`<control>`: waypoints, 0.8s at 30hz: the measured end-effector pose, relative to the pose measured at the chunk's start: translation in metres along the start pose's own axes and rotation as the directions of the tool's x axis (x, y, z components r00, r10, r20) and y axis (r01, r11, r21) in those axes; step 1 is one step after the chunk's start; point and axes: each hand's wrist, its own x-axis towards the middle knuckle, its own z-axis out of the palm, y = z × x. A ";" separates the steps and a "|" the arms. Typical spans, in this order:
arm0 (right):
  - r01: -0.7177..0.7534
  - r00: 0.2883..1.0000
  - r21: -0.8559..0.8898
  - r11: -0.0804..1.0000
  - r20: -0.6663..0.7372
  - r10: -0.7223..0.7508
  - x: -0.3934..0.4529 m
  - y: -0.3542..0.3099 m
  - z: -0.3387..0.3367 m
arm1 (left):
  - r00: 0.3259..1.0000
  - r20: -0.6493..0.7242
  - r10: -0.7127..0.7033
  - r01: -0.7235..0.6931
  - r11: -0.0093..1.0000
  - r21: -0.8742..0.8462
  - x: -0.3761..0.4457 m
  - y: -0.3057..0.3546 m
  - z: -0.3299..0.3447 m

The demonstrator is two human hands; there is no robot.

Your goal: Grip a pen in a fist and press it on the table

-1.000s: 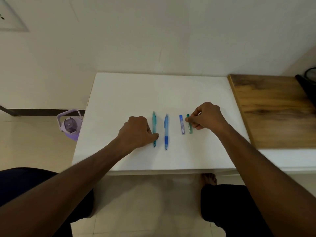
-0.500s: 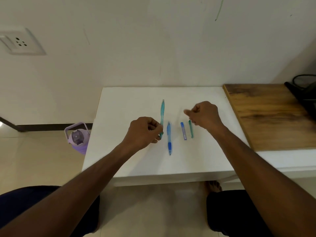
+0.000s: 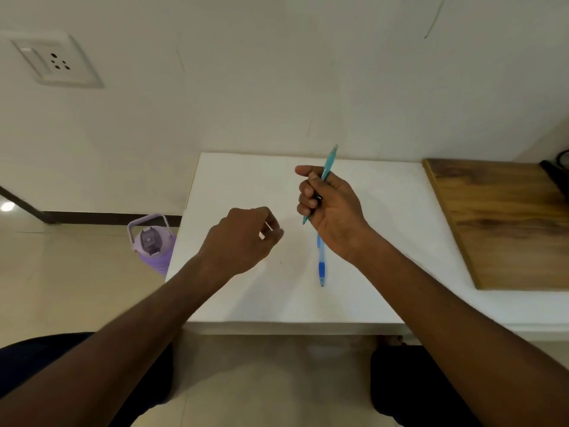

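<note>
My right hand (image 3: pixel 334 208) is raised over the white table (image 3: pixel 246 180) and grips a teal pen (image 3: pixel 328 163), which slants up to the right, its tip poking out below my fingers. Partly hidden under that hand, a blue pen (image 3: pixel 321 266) lies on the table, pointing toward me. To the left, my left hand (image 3: pixel 243 238) hovers above the table with fingers curled and thumb against the fingertips; I see nothing in it. The two small tubes seen earlier are out of sight behind my right hand and wrist.
A wooden board (image 3: pixel 505 223) covers the table's right part, with a black object (image 3: pixel 557 177) at its far edge. A purple water bottle (image 3: pixel 152 245) stands on the floor left of the table. A wall socket (image 3: pixel 55 61) is at upper left.
The teal pen went from my left hand to my right hand, which lifted it. My left hand moved left and lower, without the pen. The view tilted up.
</note>
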 end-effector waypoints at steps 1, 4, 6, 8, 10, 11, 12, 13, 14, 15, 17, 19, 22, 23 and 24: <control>-0.044 0.998 0.105 0.993 0.039 0.040 -0.003 -0.001 0.000 | 1.000 0.018 -0.016 0.015 0.998 0.056 0.001 -0.002 0.000; -0.206 0.974 0.250 0.946 0.141 0.175 -0.010 -0.004 0.000 | 1.000 0.004 -0.014 0.014 0.997 0.082 0.008 0.002 0.000; -0.275 0.957 0.268 0.923 0.165 0.237 -0.010 -0.003 0.002 | 1.000 -0.020 -0.002 0.003 0.997 0.077 0.014 0.007 -0.003; -0.299 0.951 0.250 0.921 0.156 0.266 -0.009 -0.001 0.004 | 1.000 -0.016 0.005 -0.003 0.989 0.149 0.017 0.010 -0.007; -0.304 0.950 0.212 0.929 0.144 0.278 -0.006 0.000 0.007 | 1.000 0.023 -0.013 0.008 0.977 0.213 0.019 0.009 -0.011; -0.301 0.951 0.201 0.932 0.137 0.277 -0.005 -0.001 0.008 | 0.998 0.050 -0.028 0.015 0.972 0.236 0.020 0.008 -0.012; -0.299 0.952 0.196 0.934 0.131 0.277 -0.003 -0.002 0.010 | 0.996 0.080 -0.039 0.018 0.967 0.252 0.020 0.005 -0.012; -0.300 0.951 0.195 0.934 0.133 0.278 -0.002 -0.004 0.012 | 0.993 0.106 -0.042 0.014 0.968 0.251 0.020 0.002 -0.011; -0.304 0.949 0.198 0.932 0.147 0.278 -0.001 -0.007 0.013 | 0.991 0.129 -0.032 0.002 0.972 0.233 0.021 -0.001 -0.009; -0.305 0.948 0.206 0.930 0.163 0.275 0.000 -0.009 0.014 | 0.988 0.154 -0.010 -0.024 0.976 0.216 0.021 -0.004 -0.005; -0.302 0.946 0.224 0.927 0.190 0.262 0.001 -0.013 0.016 | 0.978 0.206 0.040 -0.091 0.965 0.245 0.019 -0.010 0.011; -0.285 0.948 0.218 0.933 0.204 0.243 0.003 -0.015 0.018 | 0.976 0.214 0.049 -0.116 0.944 0.310 0.014 -0.018 0.032; -0.251 0.959 0.200 0.947 0.181 0.216 0.007 -0.016 0.023 | 0.979 0.190 0.078 -0.143 0.921 0.362 0.003 -0.034 0.066; -0.243 0.963 0.208 0.948 0.166 0.210 0.007 -0.016 0.024 | 0.982 0.154 0.113 -0.162 0.918 0.361 -0.001 -0.040 0.075; -0.239 0.966 0.220 0.946 0.152 0.209 0.009 -0.017 0.025 | 0.983 0.109 0.145 -0.174 0.921 0.348 -0.002 -0.044 0.082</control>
